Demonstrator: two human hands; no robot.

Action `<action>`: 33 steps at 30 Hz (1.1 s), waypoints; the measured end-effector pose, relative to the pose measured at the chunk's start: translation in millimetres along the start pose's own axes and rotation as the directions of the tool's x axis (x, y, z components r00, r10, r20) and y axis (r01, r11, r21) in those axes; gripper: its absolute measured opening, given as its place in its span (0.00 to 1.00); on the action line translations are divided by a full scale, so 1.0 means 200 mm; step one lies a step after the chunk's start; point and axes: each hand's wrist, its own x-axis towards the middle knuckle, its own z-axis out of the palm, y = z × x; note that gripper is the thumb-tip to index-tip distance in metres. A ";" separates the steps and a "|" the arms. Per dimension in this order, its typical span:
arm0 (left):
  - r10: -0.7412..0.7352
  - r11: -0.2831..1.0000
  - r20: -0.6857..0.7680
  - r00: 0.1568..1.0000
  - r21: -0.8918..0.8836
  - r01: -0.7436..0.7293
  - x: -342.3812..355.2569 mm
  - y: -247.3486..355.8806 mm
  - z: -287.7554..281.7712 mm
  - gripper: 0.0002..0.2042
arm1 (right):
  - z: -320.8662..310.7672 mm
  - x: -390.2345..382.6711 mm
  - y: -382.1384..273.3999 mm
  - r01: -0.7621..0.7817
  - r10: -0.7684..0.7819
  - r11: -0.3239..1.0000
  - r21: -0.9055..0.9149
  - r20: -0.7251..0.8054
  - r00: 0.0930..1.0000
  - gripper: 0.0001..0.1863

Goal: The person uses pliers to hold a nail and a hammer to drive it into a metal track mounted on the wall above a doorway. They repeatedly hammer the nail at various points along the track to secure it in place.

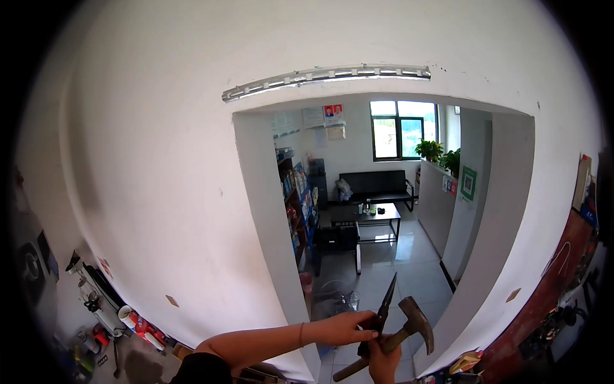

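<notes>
Low in the head view, my left hand (346, 328) reaches across from the left and is closed around a dark tool with a long tapering point (386, 303). The point is directed upward; I cannot tell the tool's exact kind, since my fingers cover its lower part. Right beside it, my right hand (385, 362) is closed round the wooden handle of a claw hammer (416, 324). The hammer's rusty head is to the right, and its handle slants down to the left. My two hands are close together or touching, in front of a doorway.
Above the opening a slotted metal strip (326, 78) is fixed to the white wall (160, 160). Beyond are a low table (377, 214), a black bench (374, 184) and shelves (297, 198). Clutter lines the floor at left, including a white bucket (126, 315); a dark red panel (543, 281) is at right.
</notes>
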 end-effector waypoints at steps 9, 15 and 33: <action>-0.237 0.640 -0.457 0.857 -0.738 -0.216 0.05 -0.16 0.27 0.18 | 0.08 0.01 -0.14 0.010 0.010 0.994 -0.113 0.171 0.985 0.15; -0.536 0.651 -0.345 0.770 -0.750 0.117 -0.18 -0.63 0.29 0.13 | -0.12 0.01 0.00 0.054 -0.084 0.918 -0.394 -0.061 0.995 0.14; 0.967 0.106 -0.236 0.096 0.716 0.690 -0.55 0.88 -1.79 0.09 | -0.98 -0.66 0.24 -0.315 -0.019 0.537 -0.782 -0.384 0.923 0.17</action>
